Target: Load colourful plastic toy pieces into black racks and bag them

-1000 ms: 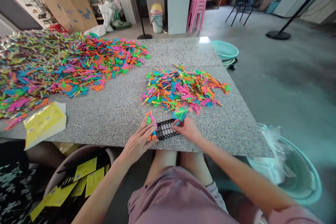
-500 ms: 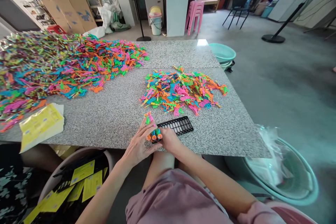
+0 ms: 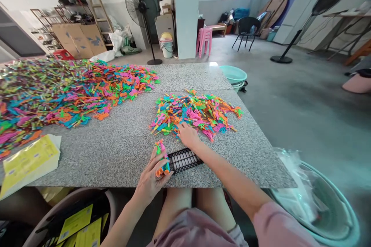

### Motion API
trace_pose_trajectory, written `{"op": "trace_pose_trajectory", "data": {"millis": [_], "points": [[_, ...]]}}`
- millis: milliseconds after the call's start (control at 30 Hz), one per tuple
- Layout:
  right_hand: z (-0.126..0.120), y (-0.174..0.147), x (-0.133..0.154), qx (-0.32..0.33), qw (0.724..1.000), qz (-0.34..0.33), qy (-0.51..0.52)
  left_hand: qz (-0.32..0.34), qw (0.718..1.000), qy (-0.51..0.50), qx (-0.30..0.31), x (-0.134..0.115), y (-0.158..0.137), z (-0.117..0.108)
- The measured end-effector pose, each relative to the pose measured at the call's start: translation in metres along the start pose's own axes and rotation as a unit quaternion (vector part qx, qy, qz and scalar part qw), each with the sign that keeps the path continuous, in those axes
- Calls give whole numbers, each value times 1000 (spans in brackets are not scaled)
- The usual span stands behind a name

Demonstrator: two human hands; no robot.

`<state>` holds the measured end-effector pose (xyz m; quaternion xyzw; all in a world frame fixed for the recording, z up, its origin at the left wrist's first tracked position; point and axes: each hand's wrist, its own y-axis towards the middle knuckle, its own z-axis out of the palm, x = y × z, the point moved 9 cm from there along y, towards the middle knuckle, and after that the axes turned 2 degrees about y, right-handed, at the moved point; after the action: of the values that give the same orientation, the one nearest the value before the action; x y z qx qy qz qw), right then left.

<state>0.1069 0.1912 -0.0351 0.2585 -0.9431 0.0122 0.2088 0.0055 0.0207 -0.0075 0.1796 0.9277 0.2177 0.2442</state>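
Observation:
My left hand (image 3: 150, 175) is closed around a few bright plastic toys (image 3: 162, 158), green, pink, blue and orange with round orange ends, at the left end of a black plastic lattice tray (image 3: 185, 161). That tray lies near the table's front edge, its right end partly behind my right forearm. My right hand (image 3: 188, 136) reaches over to the near edge of a small pile of colourful toy guns (image 3: 199, 114). Its fingers are bent down among the toys; whether a piece is between them is hidden.
A far larger heap of toys (image 3: 72, 88) covers the left of the speckled table (image 3: 121, 142). Yellow printed cards (image 3: 31, 162) are stacked at the front left. Below stand a tub (image 3: 111, 204) with black trays and cards, and a green basket (image 3: 344, 216) with clear bags.
My right hand has left the black tray and moved up to the small pile. My left hand stays on the toys at the tray's left end. The camera view has tilted up.

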Motion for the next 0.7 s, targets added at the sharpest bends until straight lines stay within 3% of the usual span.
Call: {"op": "trace_pose_trajectory", "data": {"millis": [100, 200, 267, 367, 433, 500, 600, 633, 700], "points": [[10, 18, 13, 38, 994, -48, -88, -5, 1000, 5, 4, 0, 0, 0], [-6, 9, 9, -16, 997, -72, -25, -10, 1000, 6, 5, 1, -2, 0], [-40, -9, -22, -101, 989, -43, 100, -8, 1000, 3, -2, 0, -3, -1], [-86, -47, -101, -186, 927, 49, 322, -6, 1000, -3, -3, -1, -1, 0], [-98, -71, -146, -168, 886, 111, 417, -1, 1000, -3, 1, -2, 1, 0], [-92, -87, -172, -90, 871, 168, 453, 9, 1000, -2, 6, -3, 2, 0], [-67, -99, -182, 57, 887, 242, 389, 23, 1000, 0, 6, -3, 3, -1], [-62, -100, -182, 78, 904, 257, 334, 25, 1000, 2, 4, -3, 3, -2], [-66, -96, -177, 51, 945, 263, 187, 26, 1000, 12, -3, -3, 3, -3]]}}
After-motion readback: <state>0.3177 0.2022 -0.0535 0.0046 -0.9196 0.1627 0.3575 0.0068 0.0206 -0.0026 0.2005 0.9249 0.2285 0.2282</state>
